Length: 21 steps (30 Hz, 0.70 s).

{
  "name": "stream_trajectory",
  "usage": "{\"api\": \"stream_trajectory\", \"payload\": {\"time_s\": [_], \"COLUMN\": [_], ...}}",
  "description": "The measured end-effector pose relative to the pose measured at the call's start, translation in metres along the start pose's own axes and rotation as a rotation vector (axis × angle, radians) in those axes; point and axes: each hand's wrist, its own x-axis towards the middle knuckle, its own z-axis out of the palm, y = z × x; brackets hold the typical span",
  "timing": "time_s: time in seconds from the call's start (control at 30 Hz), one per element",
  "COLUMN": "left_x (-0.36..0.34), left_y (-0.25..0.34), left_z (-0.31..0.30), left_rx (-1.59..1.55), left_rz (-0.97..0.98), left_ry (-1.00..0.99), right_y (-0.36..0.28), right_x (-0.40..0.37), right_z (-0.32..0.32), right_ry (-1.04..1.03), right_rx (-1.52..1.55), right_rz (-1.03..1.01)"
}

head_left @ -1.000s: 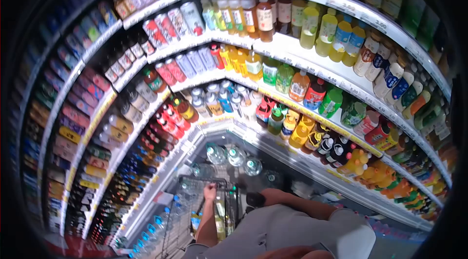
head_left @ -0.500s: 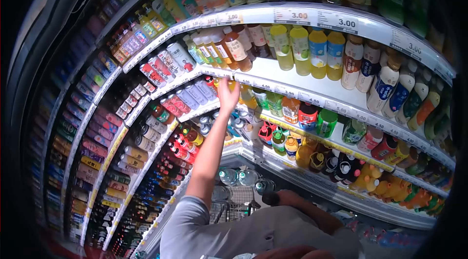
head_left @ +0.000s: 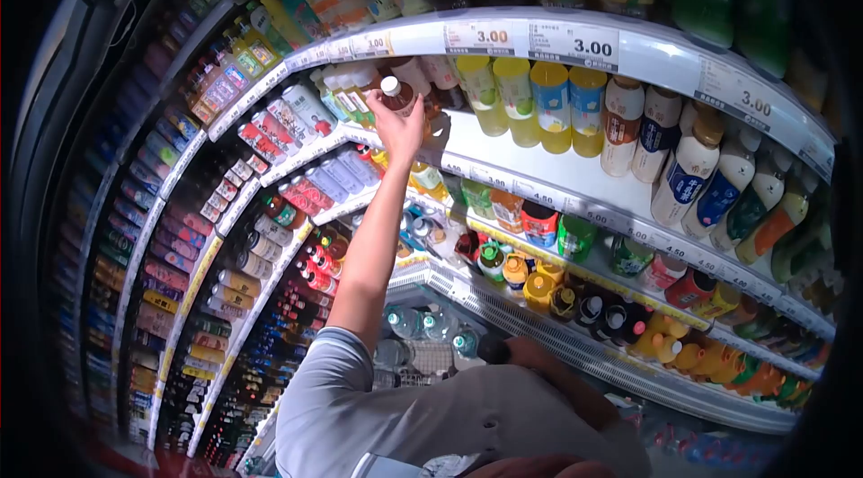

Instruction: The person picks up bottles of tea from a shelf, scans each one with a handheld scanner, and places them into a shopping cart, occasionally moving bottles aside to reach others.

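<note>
My left hand (head_left: 398, 132) reaches up to the shelf in the corner, its thumb and fingers closed around a brown drink bottle (head_left: 395, 98) with a white cap. The bottle tilts toward me, and its lower part is hidden behind the hand. Just left of it stand several white-capped bottles (head_left: 339, 87), and yellow drink bottles (head_left: 512, 87) are to the right on the same shelf. Low in the view, my right hand (head_left: 521, 353) is in shadow, closed on the black handle (head_left: 493, 349) of a shopping cart (head_left: 433, 356); its fingers show only in part.
Curved shelves full of cans and bottles surround me left and right. A white shelf edge with price tags (head_left: 575, 39) runs above my left hand. Large clear bottles (head_left: 404, 323) are low down beside the cart. More bottles in plastic wrap (head_left: 710, 446) lie at the lower right.
My left hand has moved up from the shelf edge and taken hold of the brown drink bottle, which now leans forward. The view has shifted slightly to the right.
</note>
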Motion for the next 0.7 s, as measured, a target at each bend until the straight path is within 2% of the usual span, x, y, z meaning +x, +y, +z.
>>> {"api": "stream_trajectory", "payload": {"time_s": [0.03, 0.1, 0.17, 0.23, 0.3, 0.33, 0.37, 0.43, 0.5, 0.57, 0.6, 0.63, 0.7], "left_x": [-0.010, -0.013, -0.017, -0.024, -0.041, -0.055, -0.067, -0.104, -0.160, -0.224, -0.263, -0.289, -0.349], "left_y": [0.004, -0.021, -0.014, -0.021, -0.014, -0.015, -0.036, -0.051, -0.094, -0.116, -0.140, -0.124, -0.135], "left_z": [-0.007, -0.014, -0.043, -0.074, -0.119, -0.141, -0.161, -0.208, -0.248, -0.289, -0.308, -0.331, -0.379], "left_rx": [-0.102, -0.181, -0.229, -0.491, -0.483, -0.554, -0.419, -0.314, -0.356, -0.303, -0.318, -0.385, -0.398], "left_rz": [0.012, 0.160, 0.114, 0.035, -0.046, -0.151, -0.070, -0.186, -0.411, -0.622, -0.670, -0.906, -1.152], "left_ry": [-0.010, 0.026, 0.068, 0.105, 0.161, 0.176, 0.203, 0.059, -0.087, -0.203, -0.198, -0.146, -0.110], "right_y": [-0.001, -0.003, -0.027, -0.037, -0.057, -0.034, -0.028, -0.034, -0.025, -0.073, -0.065, -0.091, -0.084], "right_x": [0.003, 0.009, 0.003, 0.006, 0.002, 0.016, 0.022, 0.031, 0.042, 0.031, 0.039, 0.034, 0.049], "right_z": [0.003, 0.006, -0.003, 0.003, 0.004, 0.026, 0.037, 0.051, 0.080, 0.075, 0.087, 0.084, 0.113], "right_ry": [-0.014, -0.023, -0.076, -0.145, -0.133, -0.119, -0.154, -0.230, -0.233, -0.359, -0.421, -0.493, -0.502], "right_rx": [0.008, -0.064, -0.114, -0.175, -0.143, -0.118, -0.134, -0.175, -0.186, -0.088, -0.034, 0.071, -0.107], "right_rz": [0.006, -0.011, 0.008, 0.056, 0.018, -0.044, -0.033, -0.085, -0.115, -0.093, -0.162, -0.120, -0.218]}}
